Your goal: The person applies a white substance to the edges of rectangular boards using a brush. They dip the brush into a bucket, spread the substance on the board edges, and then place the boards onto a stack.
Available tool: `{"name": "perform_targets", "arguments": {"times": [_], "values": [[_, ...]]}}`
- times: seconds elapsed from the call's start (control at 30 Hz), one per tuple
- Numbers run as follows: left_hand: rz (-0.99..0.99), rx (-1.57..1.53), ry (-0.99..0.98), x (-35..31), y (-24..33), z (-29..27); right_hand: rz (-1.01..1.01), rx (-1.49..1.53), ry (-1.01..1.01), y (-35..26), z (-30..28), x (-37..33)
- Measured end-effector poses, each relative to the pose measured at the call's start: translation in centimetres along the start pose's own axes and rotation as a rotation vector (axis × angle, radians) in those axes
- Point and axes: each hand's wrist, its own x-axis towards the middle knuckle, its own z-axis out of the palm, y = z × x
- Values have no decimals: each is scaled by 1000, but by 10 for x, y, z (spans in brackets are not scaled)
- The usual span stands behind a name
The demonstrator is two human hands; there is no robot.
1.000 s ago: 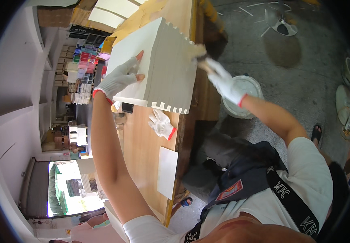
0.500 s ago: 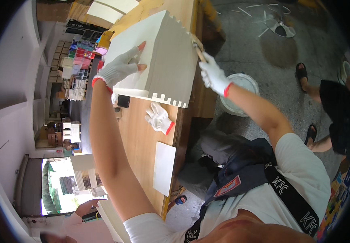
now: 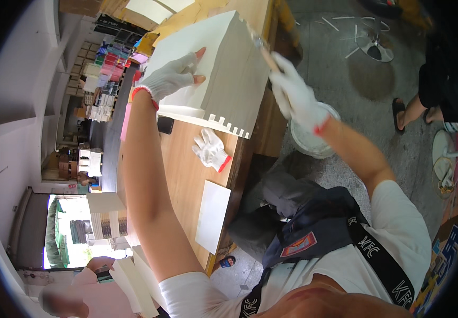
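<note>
A big pale stack of sheets or boards [image 3: 234, 79] stands on the wooden table, with notched, tooth-like tabs along its near and far corners. My left hand [image 3: 173, 79], in a white knitted glove with bare fingertips showing, lies on top of it with fingers apart. A wooden-handled brush [image 3: 269, 58] is in my right hand [image 3: 298, 94], which is gloved too and closed round the handle. The brush head meets the side of the stack near its far corner; its tip is blurred. Below my right hand, a round white bucket [image 3: 313, 140] stands on the floor.
On the wooden table [image 3: 178, 185] lie a loose white glove [image 3: 211, 150], a white rectangular board [image 3: 212, 217] and a dark phone-like object [image 3: 165, 125]. A person [image 3: 88, 291] handles pale boards at the lower left. Another person's legs [image 3: 414, 108] are at the right.
My right hand has moved slightly right and nearer with the brush, whose head stays by the stack's far corner. My left hand keeps its place on the stack. The view has shifted a little.
</note>
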Motion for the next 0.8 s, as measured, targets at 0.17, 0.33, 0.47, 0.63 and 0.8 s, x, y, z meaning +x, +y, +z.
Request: {"name": "perform_targets", "arguments": {"times": [0.17, 0.33, 0.47, 0.63, 0.8], "values": [[-48, -29, -39, -1, 1, 1, -43, -280, 54, 32, 60, 8], [-70, 31, -52, -2, -3, 0, 249, -471, -441, 57, 81, -116], [-13, -54, 19, -1, -1, 8, -125, -546, -445, 87, 39, -151], [-10, 61, 100, -6, -13, 18, 385, -641, 159, 114, -86, -92], [3, -306, 382, -29, 12, 47, 256, -1425, 38, 239, -237, -76]]}}
